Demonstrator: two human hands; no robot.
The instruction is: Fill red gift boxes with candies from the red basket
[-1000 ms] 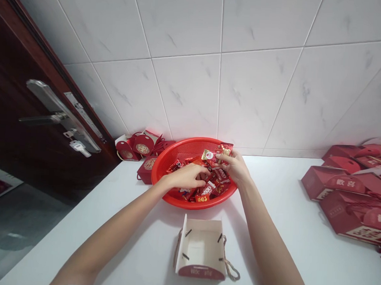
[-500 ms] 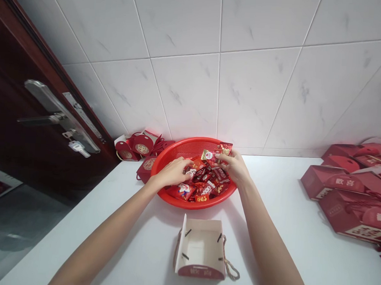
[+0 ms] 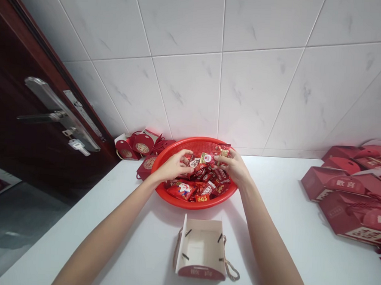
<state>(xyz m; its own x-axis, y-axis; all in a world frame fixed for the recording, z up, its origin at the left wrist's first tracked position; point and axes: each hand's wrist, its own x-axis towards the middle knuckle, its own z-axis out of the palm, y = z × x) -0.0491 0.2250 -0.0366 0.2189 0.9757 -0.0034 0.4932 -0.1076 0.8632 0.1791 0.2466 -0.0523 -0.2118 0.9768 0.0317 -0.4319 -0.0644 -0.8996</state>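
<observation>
A red plastic basket (image 3: 177,149) holds many red wrapped candies (image 3: 183,189). Over its left half, my left hand (image 3: 174,166) is closed, with thumb and fingers on a red-and-white candy packet (image 3: 195,162). My right hand (image 3: 234,167) is above the basket's right side, pinching candy packets: one with a gold end (image 3: 206,158) and a red one (image 3: 224,149). The packets of both hands nearly meet. In front of the basket stands an open box (image 3: 202,242), white inside with a red front flap and rope handles; nothing lies in it.
Small red gift boxes (image 3: 143,147) are stacked left of the basket by the wall. Larger red boxes (image 3: 344,208) are piled at the right on the white table (image 3: 271,199). A tiled wall (image 3: 187,90) rises behind; a dark door (image 3: 19,140) with keys is at left.
My left hand has risen a little from among the candies, lifting a red-and-white packet. My right hand keeps its packets and has barely moved. The open box stays put.
</observation>
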